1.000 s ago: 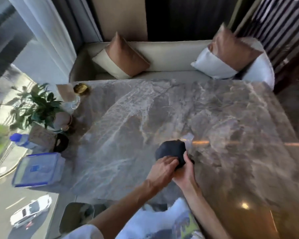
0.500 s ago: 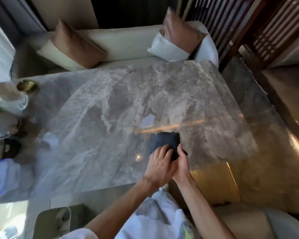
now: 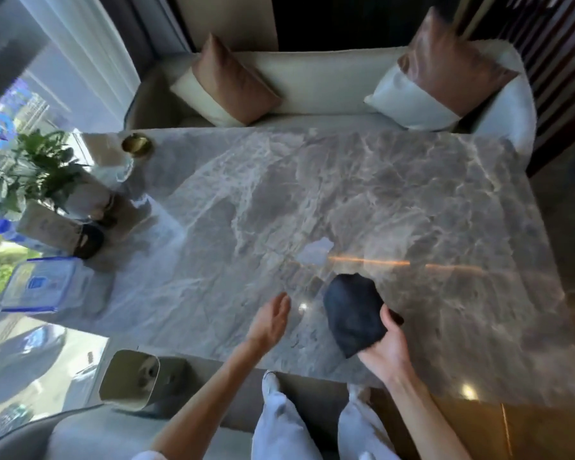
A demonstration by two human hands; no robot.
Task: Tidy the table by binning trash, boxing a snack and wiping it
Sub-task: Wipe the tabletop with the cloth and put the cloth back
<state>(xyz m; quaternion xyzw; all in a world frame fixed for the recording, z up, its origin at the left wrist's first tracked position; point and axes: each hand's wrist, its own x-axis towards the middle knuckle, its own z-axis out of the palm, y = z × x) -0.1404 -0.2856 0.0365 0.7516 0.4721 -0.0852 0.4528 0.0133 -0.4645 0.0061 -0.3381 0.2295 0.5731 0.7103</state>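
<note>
A dark folded cloth (image 3: 351, 310) is held over the near part of the grey marble table (image 3: 395, 200). My right hand (image 3: 387, 346) grips its near edge, thumb on top. My left hand (image 3: 273, 318) hovers to the left of the cloth, fingers loosely spread, holding nothing. A clear plastic box with a blue-rimmed lid (image 3: 42, 285) sits at the table's left edge. A small bin (image 3: 130, 380) stands on the floor below the table's near left edge.
At the left end stand a potted plant (image 3: 37, 174), a blue-capped bottle (image 3: 4, 229), a brown paper packet (image 3: 47, 227), a dark round object (image 3: 88, 242) and a brass dish (image 3: 136, 144). A cream sofa (image 3: 312, 84) with cushions lines the far side.
My left hand has let go of the cloth and moved left. The right hand alone now holds the cloth, lifted toward me. The camera has swung back to the left.
</note>
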